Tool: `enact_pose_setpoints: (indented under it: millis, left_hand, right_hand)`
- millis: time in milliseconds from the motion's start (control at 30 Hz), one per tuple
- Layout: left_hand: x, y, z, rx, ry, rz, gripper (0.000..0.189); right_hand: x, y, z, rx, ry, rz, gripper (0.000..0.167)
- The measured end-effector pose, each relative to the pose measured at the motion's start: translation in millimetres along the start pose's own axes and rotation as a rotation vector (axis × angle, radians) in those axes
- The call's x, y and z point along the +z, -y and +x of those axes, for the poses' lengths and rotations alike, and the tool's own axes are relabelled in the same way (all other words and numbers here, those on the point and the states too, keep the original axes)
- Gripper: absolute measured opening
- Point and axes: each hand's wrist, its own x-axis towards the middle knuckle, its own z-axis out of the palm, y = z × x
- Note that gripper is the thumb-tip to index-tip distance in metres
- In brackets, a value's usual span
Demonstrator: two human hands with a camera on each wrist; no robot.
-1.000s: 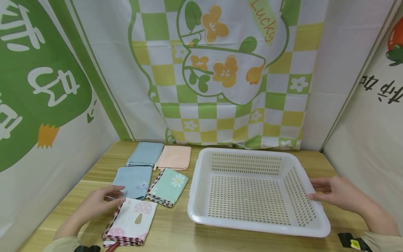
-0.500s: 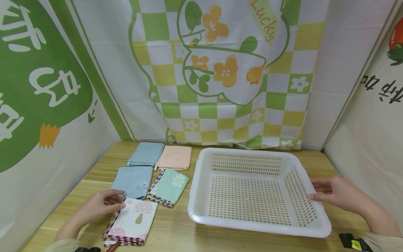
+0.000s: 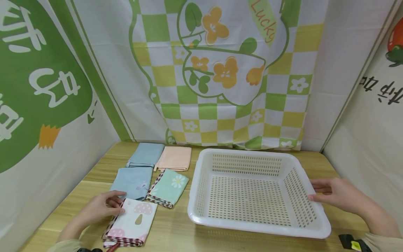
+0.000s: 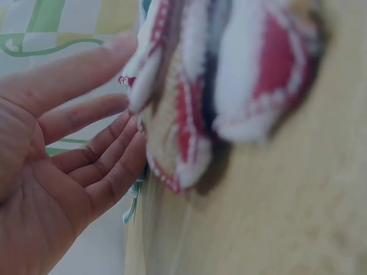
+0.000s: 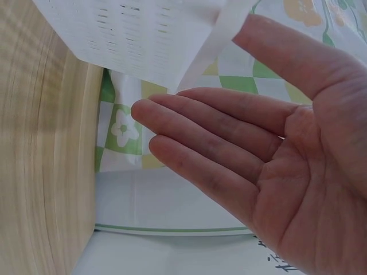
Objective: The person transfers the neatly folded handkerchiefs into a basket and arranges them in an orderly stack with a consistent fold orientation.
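White basket [image 3: 252, 226], right grip [image 3: 340, 193] at rim; folded cloths [image 3: 133, 182] alongside.

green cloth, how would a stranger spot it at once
Find the white basket on the table. To its left, toward the back, lies the pink cloth, and the green cloth is just in front of that. It alone is green with a daisy; its neighbours are pink, blue or mushroom-printed.

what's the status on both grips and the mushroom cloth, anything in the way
Left grip at left edge of mushroom cloth. Right grip at right rim of white basket. Mushroom cloth folded on table, no other cloth over it.
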Motion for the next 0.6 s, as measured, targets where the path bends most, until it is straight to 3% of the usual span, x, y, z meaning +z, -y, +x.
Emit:
enact_pose_setpoints:
  millis: [267, 600]
  left_hand:
    - [3.1, 1.7, 1.6, 0.037, -0.002, -0.049, 0.060]
    - [5.3, 1.4, 5.3, 0.019, -0.012, -0.076, 0.050]
  right_hand:
    - [-0.5, 0.5, 0.7, 0.001, 0.006, 0.003, 0.071]
    - [-0.7, -1.2, 1.0, -0.010, 0.002, -0.010, 0.069]
